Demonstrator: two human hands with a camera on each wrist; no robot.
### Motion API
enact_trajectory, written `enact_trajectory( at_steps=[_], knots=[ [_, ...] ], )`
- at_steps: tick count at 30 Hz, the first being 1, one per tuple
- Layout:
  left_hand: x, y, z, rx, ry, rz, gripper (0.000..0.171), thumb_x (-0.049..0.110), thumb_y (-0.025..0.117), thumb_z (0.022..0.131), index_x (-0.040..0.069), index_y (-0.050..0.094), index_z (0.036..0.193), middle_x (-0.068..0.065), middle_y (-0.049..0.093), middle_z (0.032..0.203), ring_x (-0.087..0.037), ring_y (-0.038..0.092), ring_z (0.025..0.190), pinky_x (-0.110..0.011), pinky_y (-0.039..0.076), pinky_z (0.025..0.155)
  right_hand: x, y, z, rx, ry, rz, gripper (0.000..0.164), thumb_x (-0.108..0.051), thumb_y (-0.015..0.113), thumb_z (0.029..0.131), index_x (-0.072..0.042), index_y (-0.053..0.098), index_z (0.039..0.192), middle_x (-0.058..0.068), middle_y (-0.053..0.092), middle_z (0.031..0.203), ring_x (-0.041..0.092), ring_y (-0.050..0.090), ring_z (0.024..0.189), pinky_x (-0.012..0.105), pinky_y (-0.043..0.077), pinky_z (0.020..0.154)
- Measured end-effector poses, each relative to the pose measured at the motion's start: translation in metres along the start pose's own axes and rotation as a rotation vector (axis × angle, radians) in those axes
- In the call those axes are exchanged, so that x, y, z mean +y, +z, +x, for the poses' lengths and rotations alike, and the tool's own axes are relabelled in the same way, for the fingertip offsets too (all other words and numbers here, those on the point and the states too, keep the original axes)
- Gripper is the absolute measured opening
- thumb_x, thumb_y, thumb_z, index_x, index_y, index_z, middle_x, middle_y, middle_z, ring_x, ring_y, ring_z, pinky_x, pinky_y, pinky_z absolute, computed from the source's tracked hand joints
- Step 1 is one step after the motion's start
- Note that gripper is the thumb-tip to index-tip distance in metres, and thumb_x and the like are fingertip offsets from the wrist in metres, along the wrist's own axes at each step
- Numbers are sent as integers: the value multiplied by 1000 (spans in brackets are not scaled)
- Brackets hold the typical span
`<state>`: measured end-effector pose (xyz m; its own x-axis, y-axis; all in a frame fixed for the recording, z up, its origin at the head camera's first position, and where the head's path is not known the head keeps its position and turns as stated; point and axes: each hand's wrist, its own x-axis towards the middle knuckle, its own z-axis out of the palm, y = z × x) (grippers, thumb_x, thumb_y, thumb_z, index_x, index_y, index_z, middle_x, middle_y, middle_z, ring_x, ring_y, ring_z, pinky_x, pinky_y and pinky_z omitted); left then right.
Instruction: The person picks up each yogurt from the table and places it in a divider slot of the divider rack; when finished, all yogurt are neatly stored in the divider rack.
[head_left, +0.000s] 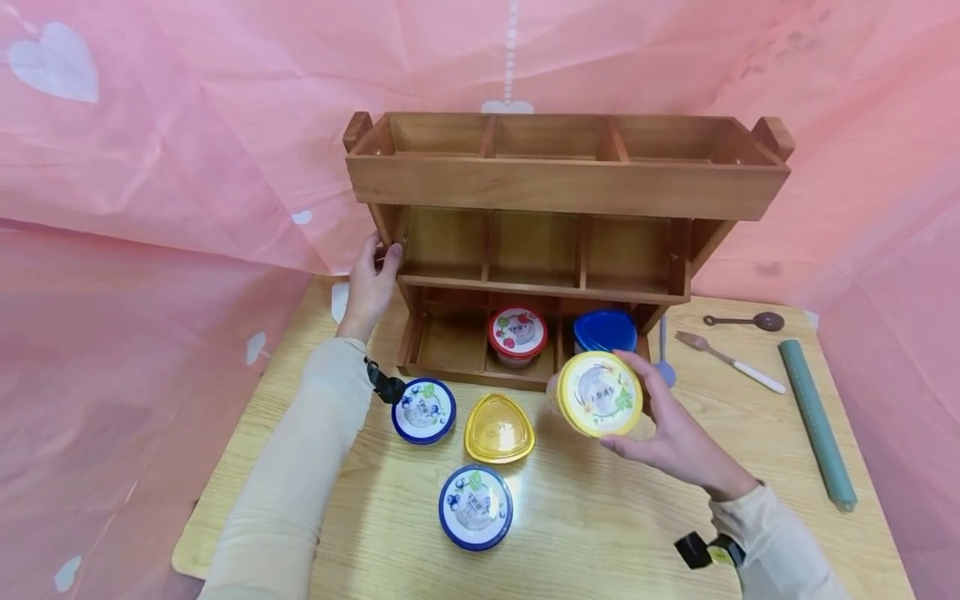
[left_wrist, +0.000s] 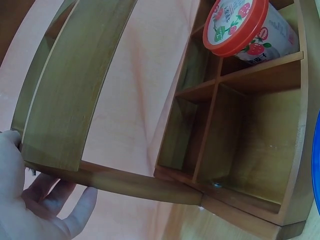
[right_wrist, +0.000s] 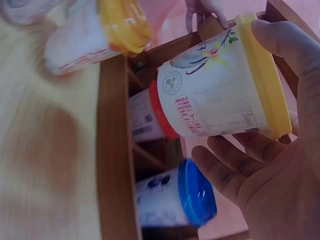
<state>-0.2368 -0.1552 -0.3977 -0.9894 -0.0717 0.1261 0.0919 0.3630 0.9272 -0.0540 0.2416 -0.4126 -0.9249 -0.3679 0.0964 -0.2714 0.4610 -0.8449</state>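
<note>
My right hand (head_left: 671,429) grips a white tub with a yellow lid (head_left: 600,393) by its lid, in front of the rack's lowest tier. In the right wrist view the tub (right_wrist: 210,90) is tilted, thumb on the lid's rim and fingers beneath. With thumb in front and fingers behind, my left hand (head_left: 372,283) holds the left side of the three-tier wooden rack (head_left: 562,185) at the middle tier. A red-lidded strawberry tub (head_left: 517,333) stands in the lowest tier's middle compartment. To its right sits a blue-lidded tub (head_left: 604,331).
On the table before the rack stand a blue-rimmed tub (head_left: 423,411), a tub with a yellow rounded-triangular lid (head_left: 499,428) and another blue-rimmed tub (head_left: 476,507). At right lie a dark spoon (head_left: 767,322), a fork (head_left: 731,361), a green roll (head_left: 817,425) and a blue-grey utensil (head_left: 664,367).
</note>
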Motion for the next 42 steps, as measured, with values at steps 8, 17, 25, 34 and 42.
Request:
enact_trajectory(
  at_steps=[8, 17, 25, 34, 42],
  knots=[
    [-2, 1, 1, 7, 11, -6, 42, 29, 46, 105, 11, 44, 143, -21, 54, 136, -33, 53, 126, -43, 45, 108, -12, 9, 49, -105, 43, 41, 103, -20, 84, 79, -27, 15, 155, 6, 36, 147, 24, 45, 127, 16, 46, 97],
    [-3, -2, 2, 10, 7, -1, 43, 29, 46, 105, 12, 43, 145, -21, 55, 135, -32, 54, 125, -42, 45, 108, -23, 36, 100, -190, 31, 86, 100, -27, 84, 79, -27, 18, 154, 6, 39, 148, 29, 42, 133, 55, 36, 111],
    [-2, -3, 2, 18, -1, 5, 43, 29, 46, 105, 11, 43, 144, -21, 55, 135, -32, 54, 125, -42, 45, 108, -28, 63, 135, -254, 56, 42, 102, -38, 84, 77, -27, 17, 153, 8, 42, 144, 29, 48, 128, 50, 48, 103],
    [-1, -4, 2, 5, 5, 8, 43, 30, 46, 105, 11, 43, 144, -21, 54, 136, -33, 53, 127, -43, 45, 108, -25, 86, 164, -262, 114, 29, 102, -39, 84, 78, -25, 16, 153, 9, 43, 139, 29, 45, 126, 52, 39, 111],
    [0, -3, 1, 2, 5, 7, 45, 31, 45, 105, 12, 42, 146, -21, 54, 136, -32, 52, 127, -43, 44, 109, -21, 106, 191, -298, 160, -33, 103, -43, 83, 77, -20, 16, 153, 12, 47, 137, 28, 51, 123, 47, 38, 111]
  ],
)
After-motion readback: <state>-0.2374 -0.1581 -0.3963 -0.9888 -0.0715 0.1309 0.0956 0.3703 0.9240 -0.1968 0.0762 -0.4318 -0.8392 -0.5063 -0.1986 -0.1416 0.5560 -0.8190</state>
